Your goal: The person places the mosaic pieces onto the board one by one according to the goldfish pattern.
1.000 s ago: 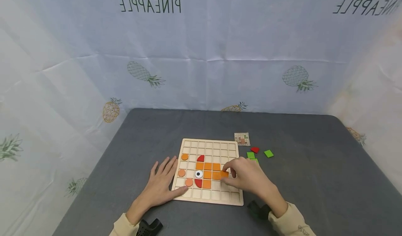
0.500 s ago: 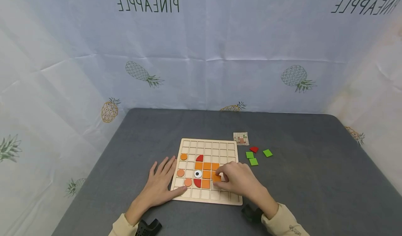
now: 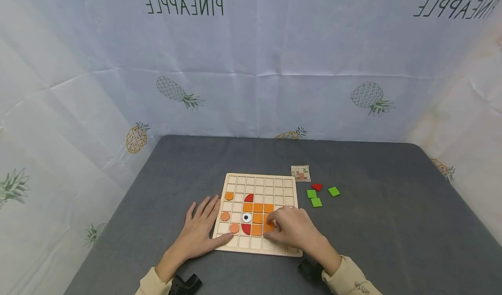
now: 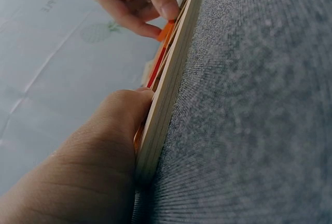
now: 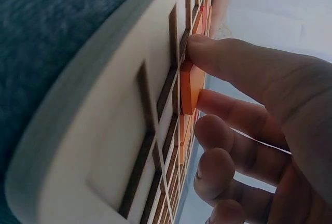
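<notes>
A wooden grid board [image 3: 278,190] lies on the dark table. My left hand [image 3: 201,234] rests at its left edge with fingers spread and straight, the thumb lying over the board's front left part. My right hand [image 3: 296,227] pinches an orange square tile [image 5: 191,86] between thumb and index finger, at a cell right of another orange square [image 3: 256,230]. In the right wrist view this tile stands proud of the grid. Several orange squares [image 3: 258,208], two red quarter-circles [image 3: 245,229] and a round eye tile [image 3: 246,217] sit in cells near it. The right hand hides cells beneath it.
Round orange tiles [image 3: 225,216] sit in the board's left columns. Beyond the board's right side lie green squares [image 3: 316,202] and a red tile [image 3: 317,186]. A small pattern card [image 3: 300,173] lies by the back right corner. A pineapple-print cloth [image 3: 251,103] hangs behind the table.
My right hand has moved left and toward me over the board, carrying the orange square tile to a cell in the nearer row. My left hand has stayed in place.
</notes>
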Tool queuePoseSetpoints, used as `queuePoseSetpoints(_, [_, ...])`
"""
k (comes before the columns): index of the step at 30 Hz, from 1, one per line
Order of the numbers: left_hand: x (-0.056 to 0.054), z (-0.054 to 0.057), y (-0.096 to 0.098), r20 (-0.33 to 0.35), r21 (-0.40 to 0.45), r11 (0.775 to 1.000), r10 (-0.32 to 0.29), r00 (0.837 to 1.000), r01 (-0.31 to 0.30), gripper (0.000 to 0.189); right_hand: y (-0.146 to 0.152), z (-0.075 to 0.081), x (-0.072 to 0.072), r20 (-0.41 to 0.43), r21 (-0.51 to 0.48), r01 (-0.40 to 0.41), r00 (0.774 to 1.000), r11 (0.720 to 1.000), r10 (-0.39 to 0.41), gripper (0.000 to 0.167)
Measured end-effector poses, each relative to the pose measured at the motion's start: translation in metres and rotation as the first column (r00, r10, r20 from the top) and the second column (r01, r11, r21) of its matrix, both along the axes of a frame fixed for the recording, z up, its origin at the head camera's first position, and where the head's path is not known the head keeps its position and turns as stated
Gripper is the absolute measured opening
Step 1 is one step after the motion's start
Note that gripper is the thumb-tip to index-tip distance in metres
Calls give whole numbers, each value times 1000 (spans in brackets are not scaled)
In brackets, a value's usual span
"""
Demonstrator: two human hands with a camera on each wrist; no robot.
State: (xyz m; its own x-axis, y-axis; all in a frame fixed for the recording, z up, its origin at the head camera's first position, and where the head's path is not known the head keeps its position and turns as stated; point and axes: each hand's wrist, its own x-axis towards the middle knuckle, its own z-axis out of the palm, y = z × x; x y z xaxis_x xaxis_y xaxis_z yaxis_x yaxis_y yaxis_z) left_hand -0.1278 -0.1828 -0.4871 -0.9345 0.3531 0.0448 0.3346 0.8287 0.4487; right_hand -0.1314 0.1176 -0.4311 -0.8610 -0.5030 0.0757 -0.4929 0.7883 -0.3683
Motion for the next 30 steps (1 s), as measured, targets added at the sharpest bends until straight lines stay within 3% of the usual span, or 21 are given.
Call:
queuePoseSetpoints(14, [0, -1, 0, -12, 12, 1000, 5, 1000, -5, 105, -1, 1, 2, 56, 3, -9, 998, 1000, 9, 25])
queuePoseSetpoints(30, [0, 0, 0, -3, 6, 1000, 7, 1000, -7, 105, -6, 2, 3, 61, 21, -5, 998, 1000, 4, 27])
